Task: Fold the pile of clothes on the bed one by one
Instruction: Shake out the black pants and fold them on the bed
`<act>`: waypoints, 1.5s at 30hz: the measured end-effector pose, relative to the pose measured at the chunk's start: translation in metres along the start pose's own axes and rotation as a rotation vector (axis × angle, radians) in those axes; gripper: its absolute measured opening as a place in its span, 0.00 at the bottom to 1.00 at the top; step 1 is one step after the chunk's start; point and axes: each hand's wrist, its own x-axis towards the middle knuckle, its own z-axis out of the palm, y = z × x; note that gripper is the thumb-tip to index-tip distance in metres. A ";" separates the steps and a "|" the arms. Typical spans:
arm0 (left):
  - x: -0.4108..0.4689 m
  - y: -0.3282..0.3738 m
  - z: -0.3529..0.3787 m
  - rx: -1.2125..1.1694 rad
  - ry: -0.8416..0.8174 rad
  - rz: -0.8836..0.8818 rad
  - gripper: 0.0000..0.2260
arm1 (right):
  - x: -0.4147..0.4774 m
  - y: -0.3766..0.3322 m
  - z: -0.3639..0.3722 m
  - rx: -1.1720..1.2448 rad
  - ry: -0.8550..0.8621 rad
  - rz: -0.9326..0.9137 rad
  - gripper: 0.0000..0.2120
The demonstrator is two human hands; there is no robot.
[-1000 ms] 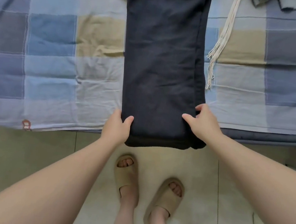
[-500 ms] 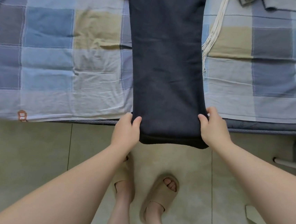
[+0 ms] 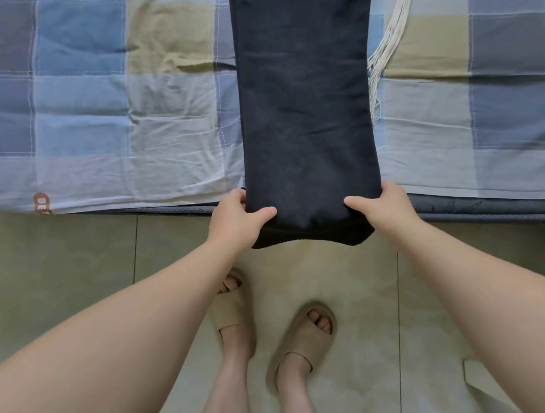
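A long dark navy garment (image 3: 301,102) lies stretched across the bed, its near end hanging over the bed's edge. My left hand (image 3: 234,221) grips the near left corner, thumb on top. My right hand (image 3: 386,205) grips the near right corner, thumb on top as well. The near hem sags between both hands above the floor. The garment's far end runs out of view at the top.
The bed carries a checked sheet (image 3: 109,90) in blue, grey and beige. A cream fringed cord (image 3: 387,51) lies right of the garment. Below the bed edge (image 3: 484,210) is tiled floor (image 3: 42,267), where my feet stand in beige slippers (image 3: 301,339).
Both hands have kept their grip on the garment's near corners and lifted the hem slightly; the garment has shifted to the right in view and its left corner now droops lower.
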 end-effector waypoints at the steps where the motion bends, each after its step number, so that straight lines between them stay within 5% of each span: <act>1: -0.001 0.000 -0.002 0.003 -0.046 -0.002 0.11 | 0.000 0.002 0.000 0.048 -0.053 -0.001 0.17; 6: -0.026 -0.004 -0.019 -0.035 -0.158 -0.069 0.05 | -0.024 0.019 -0.008 0.164 -0.216 0.043 0.10; 13: -0.128 0.009 -0.066 -0.142 -0.167 -0.215 0.09 | -0.134 0.000 -0.046 0.329 -0.369 0.126 0.13; 24: -0.308 0.050 -0.151 -0.392 -0.079 -0.262 0.04 | -0.338 -0.032 -0.088 0.558 -0.128 0.209 0.11; 38: -0.437 -0.103 -0.223 -0.315 -0.251 -0.560 0.15 | -0.547 0.034 0.005 0.678 -0.106 0.414 0.06; 45: -0.440 -0.087 -0.243 -0.385 -0.277 -0.511 0.13 | -0.559 0.007 -0.004 0.735 -0.054 0.356 0.05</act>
